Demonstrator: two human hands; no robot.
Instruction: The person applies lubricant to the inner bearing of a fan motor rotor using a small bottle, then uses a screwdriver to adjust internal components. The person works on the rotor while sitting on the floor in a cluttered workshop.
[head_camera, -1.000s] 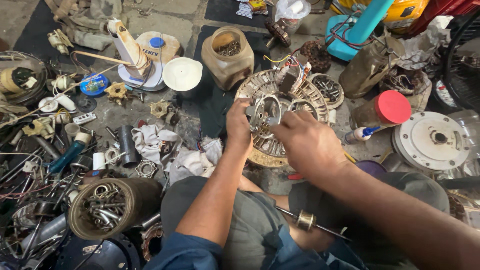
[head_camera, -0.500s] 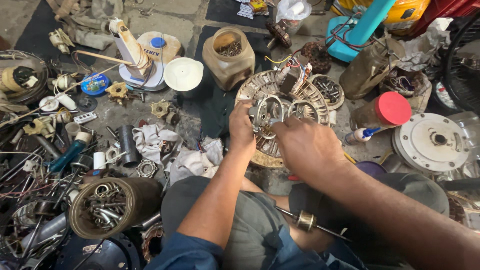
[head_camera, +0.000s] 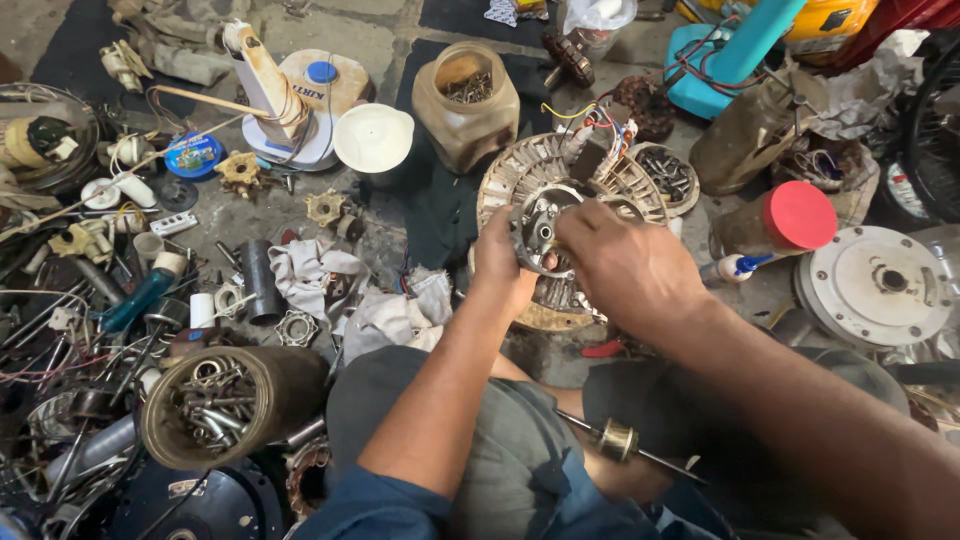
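The stator is a round, flat disc with worn tan windings fanned about its rim and a grey metal hub with holes at its middle. Coloured wires sprout from its far edge. It stands tilted on the floor, just beyond the person's knees.

The left hand lies against the disc's near left side, thumb up beside the hub, its grip closed on the disc's edge. The right hand reaches over from the right, fingers curled down onto the hub; its grip looks clenched there, though the fingertips are hidden behind the hand.

A brown jar of screws stands just beyond the stator. A red-capped bottle lies to the right, a tin of metal bits near the left knee.
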